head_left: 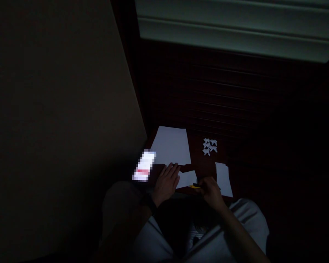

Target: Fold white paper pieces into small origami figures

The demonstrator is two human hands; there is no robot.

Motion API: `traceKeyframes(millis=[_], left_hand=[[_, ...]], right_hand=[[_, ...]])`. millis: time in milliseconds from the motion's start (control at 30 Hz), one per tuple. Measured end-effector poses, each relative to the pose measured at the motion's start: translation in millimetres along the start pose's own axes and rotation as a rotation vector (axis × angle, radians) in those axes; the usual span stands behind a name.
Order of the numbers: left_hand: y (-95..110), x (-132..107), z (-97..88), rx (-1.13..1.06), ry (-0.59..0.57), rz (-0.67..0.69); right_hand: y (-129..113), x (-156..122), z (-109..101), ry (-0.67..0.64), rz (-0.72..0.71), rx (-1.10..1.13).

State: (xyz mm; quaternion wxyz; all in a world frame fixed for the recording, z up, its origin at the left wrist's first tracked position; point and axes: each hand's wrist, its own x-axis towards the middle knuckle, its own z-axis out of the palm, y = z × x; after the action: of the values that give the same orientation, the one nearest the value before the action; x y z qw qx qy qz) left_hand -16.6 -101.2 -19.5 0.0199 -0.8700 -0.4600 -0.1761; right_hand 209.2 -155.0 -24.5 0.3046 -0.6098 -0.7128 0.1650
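Pale trousers (248, 215) of the seated person come nearest, before a dark reddish table (199, 157). The left hand (167, 184) lies flat, fingers straight and slightly apart, at a small white paper (186, 179). The right hand (211, 191) grips a yellow-and-black tool (194, 186) by this paper's near edge. The table also bears a larger sheet (171, 146), folded paper pieces (206, 145) and narrow paper (223, 179) at right.
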Motion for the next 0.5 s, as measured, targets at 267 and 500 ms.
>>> traceKeyframes(millis=[267, 500], left_hand=[[1.2, -1.9, 3.9, 0.017, -0.010, 0.014], [0.7, -1.1, 3.3, 0.016, -0.014, 0.015]], right_hand=[[0.4, 6.1, 1.4, -0.034, -0.002, 0.032], [-2.4, 1.4, 1.1, -0.053, -0.012, 0.025]])
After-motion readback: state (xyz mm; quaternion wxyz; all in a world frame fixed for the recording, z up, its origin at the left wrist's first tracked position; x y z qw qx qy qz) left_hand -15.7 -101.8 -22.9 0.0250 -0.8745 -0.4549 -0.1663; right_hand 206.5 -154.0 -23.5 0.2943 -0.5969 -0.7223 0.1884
